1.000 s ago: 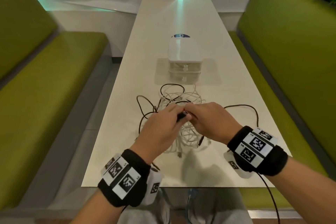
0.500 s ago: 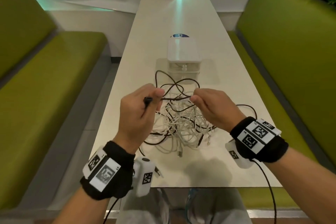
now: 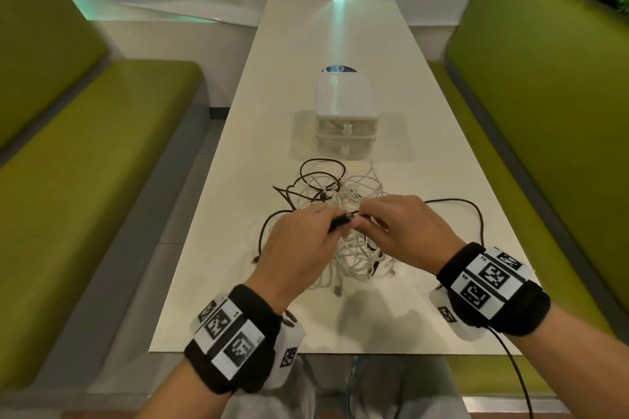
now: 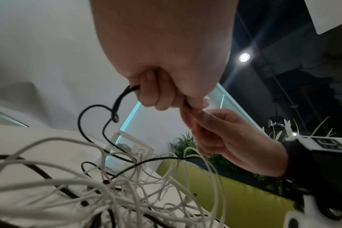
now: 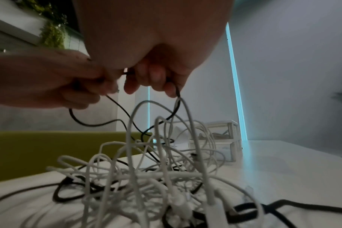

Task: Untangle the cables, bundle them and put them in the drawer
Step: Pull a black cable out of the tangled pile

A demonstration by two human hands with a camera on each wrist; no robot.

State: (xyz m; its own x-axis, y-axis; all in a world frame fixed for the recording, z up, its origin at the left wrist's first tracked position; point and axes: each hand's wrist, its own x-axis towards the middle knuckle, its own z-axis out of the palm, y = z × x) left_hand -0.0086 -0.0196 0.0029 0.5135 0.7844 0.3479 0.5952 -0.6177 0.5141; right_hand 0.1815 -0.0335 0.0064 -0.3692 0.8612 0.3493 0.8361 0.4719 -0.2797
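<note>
A tangle of white cables (image 3: 354, 248) and black cables (image 3: 452, 202) lies on the white table (image 3: 238, 180), close to me. Both hands hover just above the heap and meet over it. My left hand (image 3: 308, 238) grips a thin black cable (image 4: 117, 101) near its plug end (image 3: 338, 222). My right hand (image 3: 405, 228) pinches the same black cable (image 5: 174, 104) right beside the left fingers. In the wrist views black loops hang from both hands down into the white tangle (image 5: 146, 185). A small white two-drawer box (image 3: 345, 116) stands beyond the heap, both drawers closed.
Green benches (image 3: 85, 180) run along both sides of the table, the right bench (image 3: 544, 112) close to the table edge. A blue round sticker (image 3: 340, 69) shows behind the drawer box. One thick black cable (image 5: 283, 206) trails over the table to the right.
Half a second ago my hands were apart and raised, stretching a black cable between them. Now they have come back together low over the heap, fingers almost touching.
</note>
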